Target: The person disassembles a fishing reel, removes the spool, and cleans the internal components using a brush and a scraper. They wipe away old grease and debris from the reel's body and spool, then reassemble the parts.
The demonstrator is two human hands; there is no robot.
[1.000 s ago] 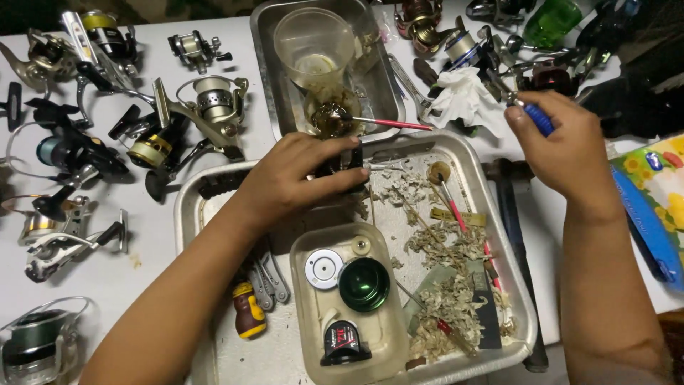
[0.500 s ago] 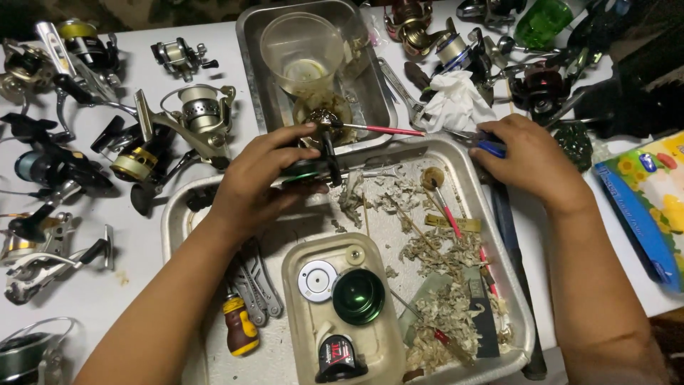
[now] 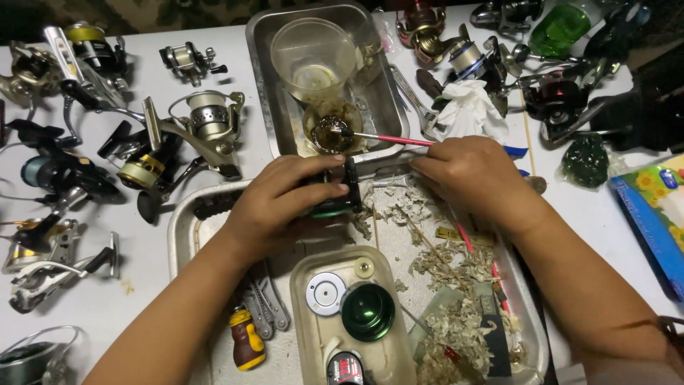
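My left hand (image 3: 285, 203) grips a dark fishing reel body with a green part (image 3: 333, 198) over the large metal tray (image 3: 182, 228). My right hand (image 3: 470, 178) is closed around a blue-handled tool (image 3: 516, 152), whose metal end points at the reel; the tip itself is hidden between my hands. Just beyond my hands, a pink-handled brush (image 3: 395, 140) rests in a small bowl of dark grease (image 3: 331, 132). A smaller tray (image 3: 303, 335) below holds a green spool (image 3: 367, 311) and a silver disc (image 3: 325, 293).
Several fishing reels (image 3: 192, 132) lie on the white table at left and at the back right. A back tray (image 3: 260, 64) holds a clear cup (image 3: 313, 50). Paper scraps (image 3: 456, 314), folding pliers (image 3: 267, 306), a stubby screwdriver (image 3: 247, 341), tissue (image 3: 470, 107), a blue box (image 3: 652, 214).
My right hand has come in from the tray's right side with the blue-handled tool and now sits against the reel. My left hand keeps its hold on the reel.
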